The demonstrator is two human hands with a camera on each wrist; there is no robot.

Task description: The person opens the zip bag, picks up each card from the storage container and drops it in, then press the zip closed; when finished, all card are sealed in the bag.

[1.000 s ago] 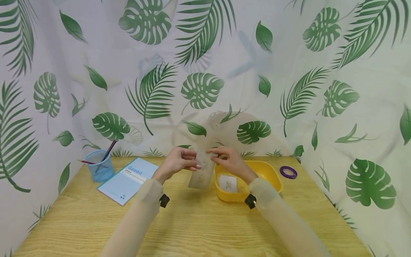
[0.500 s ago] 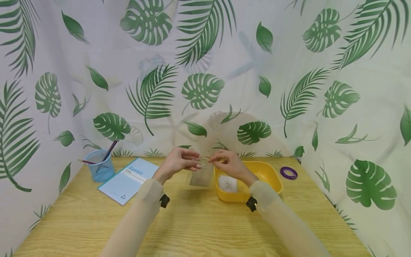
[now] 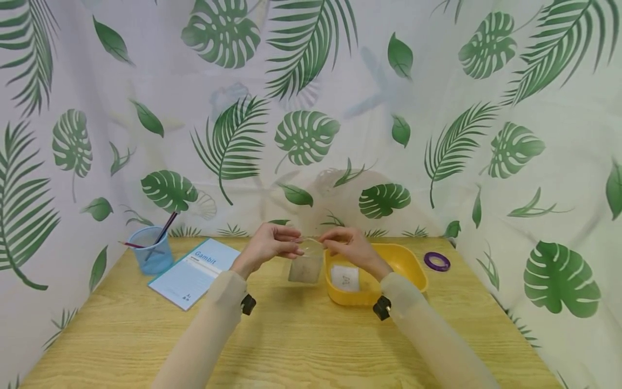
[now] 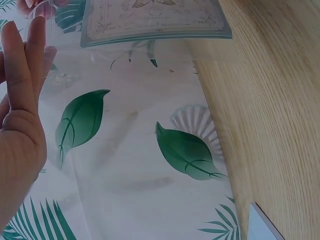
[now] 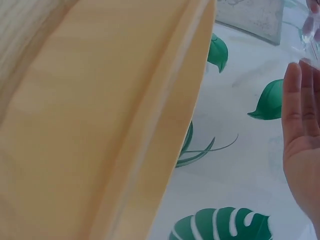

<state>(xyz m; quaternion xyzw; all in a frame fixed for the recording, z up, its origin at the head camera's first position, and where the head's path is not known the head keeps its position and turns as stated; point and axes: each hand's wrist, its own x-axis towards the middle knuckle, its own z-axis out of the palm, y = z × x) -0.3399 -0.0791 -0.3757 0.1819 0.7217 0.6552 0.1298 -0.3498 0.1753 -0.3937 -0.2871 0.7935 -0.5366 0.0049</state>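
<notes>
A clear plastic bag (image 3: 305,268) with a stack of printed cards in it hangs between the two hands, over the back of the table. In the left wrist view the card stack (image 4: 155,22) shows a butterfly print and grey-green edges. My left hand (image 3: 271,247) pinches the bag's upper left edge between thumb and fingers. At the upper right edge, my right hand (image 3: 353,250) pinches the film, its wrist over a yellow basket (image 3: 357,299). The right wrist view has the right hand (image 5: 304,130) at the clear film, mostly cut off by the frame.
Inside the basket lies a white printed packet (image 3: 345,277). Right of it is a purple ring (image 3: 437,261), like a tape roll. A blue notebook (image 3: 191,278) and a blue mesh pen cup (image 3: 151,253) stand at the left. A leaf-patterned curtain (image 3: 311,178) closes off the back.
The bag's clear upper part, standing up between the hands a second ago, has come down. Its top edge now stretches between both hands; the right hand has shifted slightly.
</notes>
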